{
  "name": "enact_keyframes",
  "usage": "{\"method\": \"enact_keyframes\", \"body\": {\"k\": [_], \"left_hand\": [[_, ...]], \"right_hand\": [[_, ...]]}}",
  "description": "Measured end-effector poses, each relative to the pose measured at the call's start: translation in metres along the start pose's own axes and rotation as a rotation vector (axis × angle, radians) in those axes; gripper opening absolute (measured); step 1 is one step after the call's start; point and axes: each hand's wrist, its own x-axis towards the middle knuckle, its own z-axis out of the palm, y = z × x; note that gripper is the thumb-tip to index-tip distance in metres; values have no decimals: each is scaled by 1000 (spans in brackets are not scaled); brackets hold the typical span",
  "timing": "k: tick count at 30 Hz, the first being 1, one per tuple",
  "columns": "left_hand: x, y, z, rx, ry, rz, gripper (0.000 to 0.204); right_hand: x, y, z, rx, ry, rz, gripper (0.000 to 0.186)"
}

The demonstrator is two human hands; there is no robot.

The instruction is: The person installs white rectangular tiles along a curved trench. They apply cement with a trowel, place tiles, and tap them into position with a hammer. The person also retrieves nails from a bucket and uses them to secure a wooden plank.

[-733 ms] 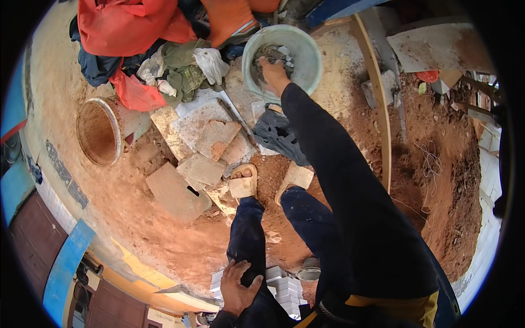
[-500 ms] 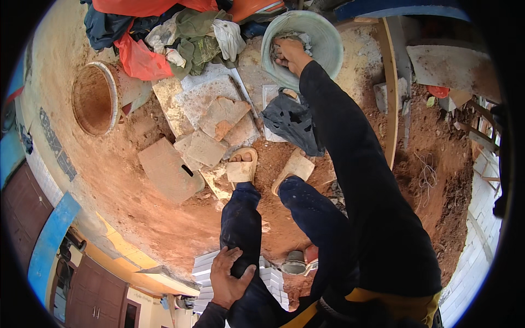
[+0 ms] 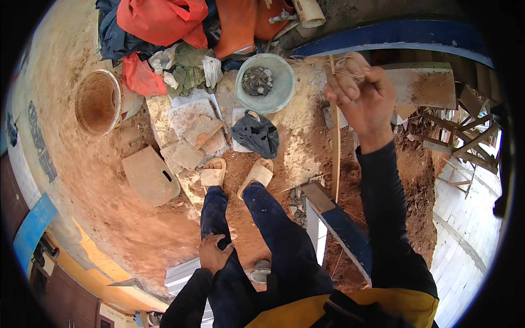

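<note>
Okay, right hand (image 3: 371, 101) raised at upper right, grip clamped, fingers curled on tangled strands (image 3: 342, 70): thin, pale tan, loosely looped, material unclear, ends trailing left toward the bucket (image 3: 283, 87). Bucket is pale green and translucent-looking, with grey rubble (image 3: 257, 81) in the bottom. Left hand (image 3: 214, 255) rests on left trouser leg (image 3: 214, 214), thumb apart from fingers. Black plastic bag (image 3: 256, 135) lies near 2 tan sandals (image 3: 257, 175).
</note>
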Motion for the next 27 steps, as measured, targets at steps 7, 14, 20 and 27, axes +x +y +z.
{"method": "enact_keyframes", "body": {"k": [7, 14, 20, 27], "left_hand": [[-1, -1, -3, 30, -35, -22, 56], [21, 39, -27, 86, -92, -47, 61], [50, 130, -60, -230, 23, 223, 59], [40, 146, -91, -265, -79, 287, 56]], "right_hand": [[-56, -120, 127, 21, -307, -184, 41], [-116, -197, 225, -57, -131, -209, 52], [-142, -273, 276, -167, -312, -236, 32], [-133, -283, 286, -321, -56, -344, 17]]}}
